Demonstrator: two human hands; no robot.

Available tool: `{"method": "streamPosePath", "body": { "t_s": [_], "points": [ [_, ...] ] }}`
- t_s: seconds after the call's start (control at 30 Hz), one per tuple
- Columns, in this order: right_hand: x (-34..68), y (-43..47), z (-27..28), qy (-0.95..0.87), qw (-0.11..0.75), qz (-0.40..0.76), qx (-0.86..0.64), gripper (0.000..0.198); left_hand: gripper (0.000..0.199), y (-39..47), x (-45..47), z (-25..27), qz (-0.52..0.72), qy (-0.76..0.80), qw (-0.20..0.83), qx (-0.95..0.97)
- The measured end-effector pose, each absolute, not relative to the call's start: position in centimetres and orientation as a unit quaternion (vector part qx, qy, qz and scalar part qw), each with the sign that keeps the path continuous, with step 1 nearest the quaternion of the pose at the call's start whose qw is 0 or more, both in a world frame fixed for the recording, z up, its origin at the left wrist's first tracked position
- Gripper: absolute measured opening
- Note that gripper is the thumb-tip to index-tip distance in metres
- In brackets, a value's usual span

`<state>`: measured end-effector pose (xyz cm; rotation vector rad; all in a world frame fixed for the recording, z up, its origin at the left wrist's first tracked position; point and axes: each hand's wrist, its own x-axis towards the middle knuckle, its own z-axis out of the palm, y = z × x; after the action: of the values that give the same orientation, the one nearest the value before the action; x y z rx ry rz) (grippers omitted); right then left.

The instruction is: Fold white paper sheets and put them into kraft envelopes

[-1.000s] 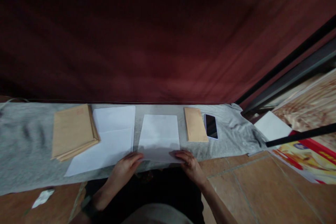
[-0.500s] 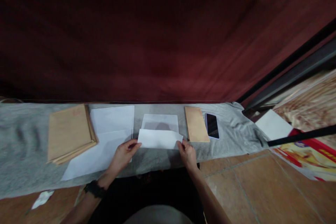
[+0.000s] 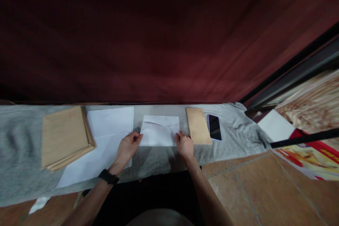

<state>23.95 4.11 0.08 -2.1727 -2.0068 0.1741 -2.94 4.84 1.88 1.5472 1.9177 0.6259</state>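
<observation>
A folded sheet of white paper lies low over the grey cloth in front of me, its upper layer bowed, with a thin dark gap below its far edge. My left hand pinches the paper's left edge between thumb and fingers. At the opposite edge my right hand is closed on the paper too, fingers curled. Just right of that hand rests a brown envelope. Larger white sheets are spread to the left of my left hand, partly under a stack of brown envelopes.
A dark-screened phone sits right of the single envelope. Grey cloth covers the narrow surface, backed by a dark red panel. A colourful printed box stands at the right, near a dark metal bar.
The near half of the paper, raised towards me before, has tipped away and down onto the far half. Both hands moved slightly forward with it, the right one also inward.
</observation>
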Motion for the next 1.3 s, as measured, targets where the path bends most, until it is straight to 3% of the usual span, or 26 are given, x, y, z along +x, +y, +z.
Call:
{"method": "streamPosePath", "body": {
  "t_s": [0.23, 0.77, 1.1, 1.3],
  "points": [
    [23.2, 6.3, 0.7, -0.649, 0.070, 0.054, -0.755, 0.028, 0.029, 7.1, -2.6, 2.3, 0.137, 0.759, 0.255, 0.583],
    [22.9, 9.5, -0.5, -0.642, 0.086, 0.017, -0.761, 0.030, 0.035, 9.8, -1.2, 3.4, 0.066, 0.788, 0.210, 0.574],
    [22.5, 9.3, -0.2, -0.646, 0.140, -0.014, -0.750, 0.034, 0.035, 9.8, -0.4, 2.8, 0.042, 0.805, 0.170, 0.566],
    [20.9, 8.1, -0.7, -0.733, 0.214, 0.012, -0.646, 0.043, 0.036, 9.9, -0.5, 3.1, 0.033, 0.797, 0.182, 0.576]
  ]
}}
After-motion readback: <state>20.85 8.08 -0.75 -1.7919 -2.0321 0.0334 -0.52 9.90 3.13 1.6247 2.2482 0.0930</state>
